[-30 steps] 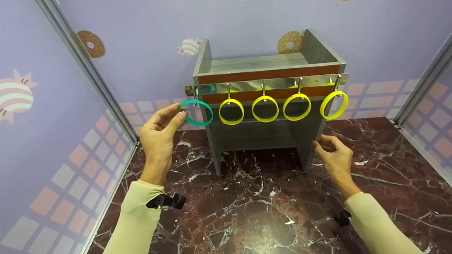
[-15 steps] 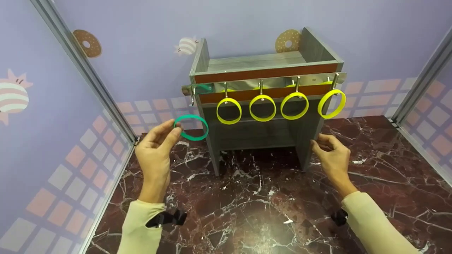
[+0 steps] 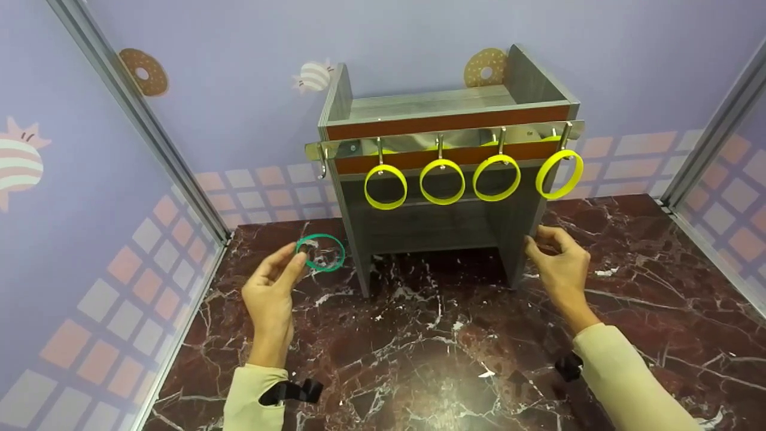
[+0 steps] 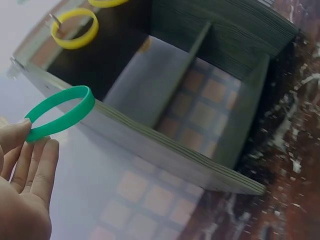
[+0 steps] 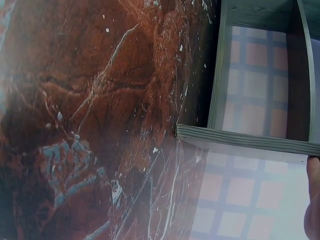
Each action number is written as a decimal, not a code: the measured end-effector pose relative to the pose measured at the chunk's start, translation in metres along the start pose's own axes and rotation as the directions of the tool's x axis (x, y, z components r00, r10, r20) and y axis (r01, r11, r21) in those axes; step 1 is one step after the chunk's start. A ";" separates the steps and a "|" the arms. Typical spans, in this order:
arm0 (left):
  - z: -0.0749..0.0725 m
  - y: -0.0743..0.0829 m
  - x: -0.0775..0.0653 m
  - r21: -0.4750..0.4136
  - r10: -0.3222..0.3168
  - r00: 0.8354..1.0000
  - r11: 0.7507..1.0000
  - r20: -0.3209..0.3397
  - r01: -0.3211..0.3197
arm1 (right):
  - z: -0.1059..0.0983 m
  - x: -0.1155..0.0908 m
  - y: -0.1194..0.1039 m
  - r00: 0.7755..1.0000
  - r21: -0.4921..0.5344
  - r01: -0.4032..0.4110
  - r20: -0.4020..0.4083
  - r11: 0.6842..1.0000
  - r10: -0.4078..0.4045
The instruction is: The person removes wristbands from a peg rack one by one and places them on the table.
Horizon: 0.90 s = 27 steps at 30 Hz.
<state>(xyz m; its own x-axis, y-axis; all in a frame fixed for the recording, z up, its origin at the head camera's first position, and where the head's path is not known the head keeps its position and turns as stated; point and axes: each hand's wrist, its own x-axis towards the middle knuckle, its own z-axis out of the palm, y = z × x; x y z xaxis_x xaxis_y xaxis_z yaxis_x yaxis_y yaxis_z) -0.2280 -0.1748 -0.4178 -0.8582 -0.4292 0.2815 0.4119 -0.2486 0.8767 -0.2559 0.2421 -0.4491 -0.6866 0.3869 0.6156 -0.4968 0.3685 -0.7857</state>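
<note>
In the head view my left hand (image 3: 272,293) pinches a green silicone wristband (image 3: 343,258) between thumb and fingers, left of the grey wooden shelf (image 3: 353,239). The left wrist view shows the same wristband (image 4: 75,114) by its near end in the fingertips. A bare hook (image 3: 323,164) is at the left end of the metal hook rail (image 3: 413,143) on the shelf's front. From its other hooks hang several yellow wristbands (image 3: 441,202). My right hand (image 3: 565,269) grips the shelf's right side panel at its front edge; only part of it shows in the right wrist view.
The shelf stands on a dark red marbled table (image 3: 413,359) against a purple patterned wall (image 3: 407,36). Partition walls with metal-framed edges rise at left (image 3: 90,179) and right (image 3: 742,137).
My left hand has taken the green wristband off the leftmost hook and lowered it toward the table. My right hand stays at the shelf's side, and the yellow wristbands still hang.
</note>
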 end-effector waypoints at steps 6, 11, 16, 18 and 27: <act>-0.017 -0.029 -0.004 0.066 -0.097 0.995 0.993 -0.020 0.098 | 0.001 0.000 0.000 1.000 -0.009 -0.001 0.000 1.000 0.001; -0.029 -0.050 -0.006 0.121 -0.157 0.987 0.980 -0.033 0.160 | 0.000 0.000 0.000 1.000 -0.024 -0.017 0.004 1.000 0.017; -0.037 -0.066 -0.008 0.162 -0.193 0.980 0.967 -0.037 0.197 | 0.000 0.001 0.006 0.999 -0.034 -0.046 0.001 0.998 0.046; -0.040 -0.071 -0.008 0.190 -0.211 0.977 0.958 -0.041 0.215 | 0.000 0.001 0.008 0.999 -0.038 -0.042 -0.002 0.998 0.042; -0.046 -0.092 -0.012 0.232 -0.287 0.956 0.928 -0.055 0.292 | 0.001 -0.001 -0.001 0.999 -0.028 -0.031 -0.008 0.999 0.031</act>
<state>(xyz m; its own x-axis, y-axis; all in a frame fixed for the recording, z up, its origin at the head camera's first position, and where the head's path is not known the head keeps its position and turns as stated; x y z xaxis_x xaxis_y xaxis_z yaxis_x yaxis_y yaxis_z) -0.2421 -0.1866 -0.5199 -0.9221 -0.3869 -0.0036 0.0608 -0.1542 0.9862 -0.2555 0.2405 -0.4493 -0.6976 0.4045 0.5914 -0.4601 0.3798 -0.8025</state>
